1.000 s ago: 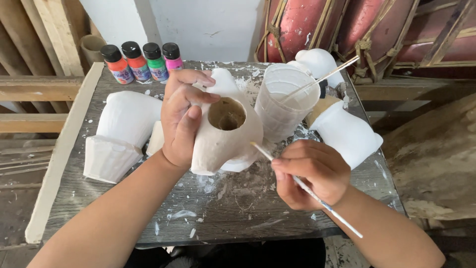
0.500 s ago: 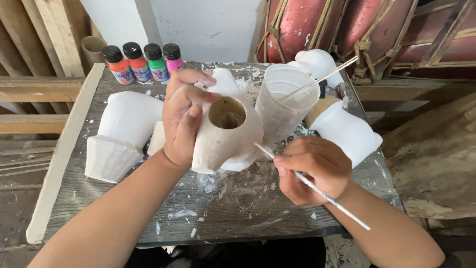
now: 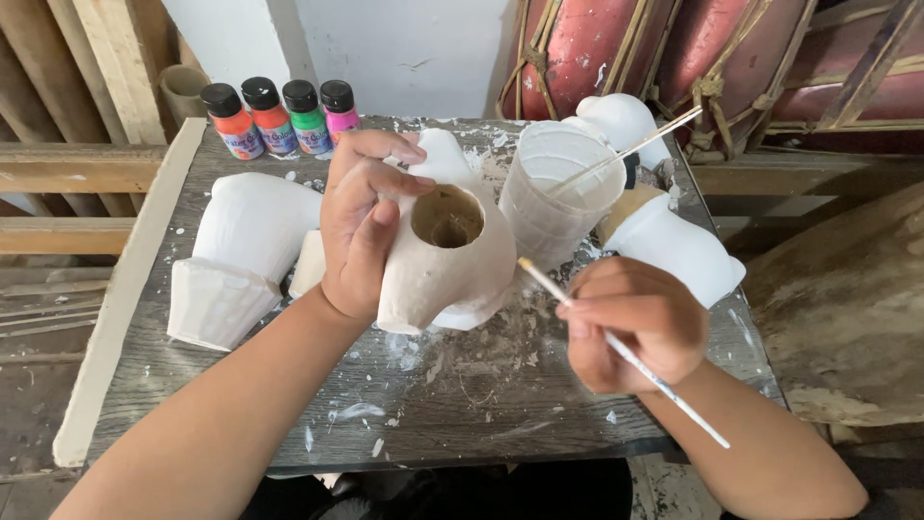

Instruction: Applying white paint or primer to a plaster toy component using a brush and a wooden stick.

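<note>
My left hand (image 3: 361, 226) grips a pale hollow plaster figure (image 3: 448, 270) tipped so its round open base faces up, held just above the grey wooden table (image 3: 462, 404). My right hand (image 3: 630, 323) holds a thin white paintbrush (image 3: 616, 347) like a pen, its tip close to the figure's right side. Whether the tip touches the figure I cannot tell.
Several small paint bottles (image 3: 281, 116) in orange, red, green and pink stand at the table's back left. A white plaster piece (image 3: 241, 250) lies at the left, another (image 3: 674, 241) at the right. A clear plastic cup (image 3: 553, 197) with a stick in it stands behind the figure. Red drums (image 3: 616, 48) lean behind.
My right hand has shifted slightly, keeping the brush tip near the figure's right side. The left hand and figure have barely moved.
</note>
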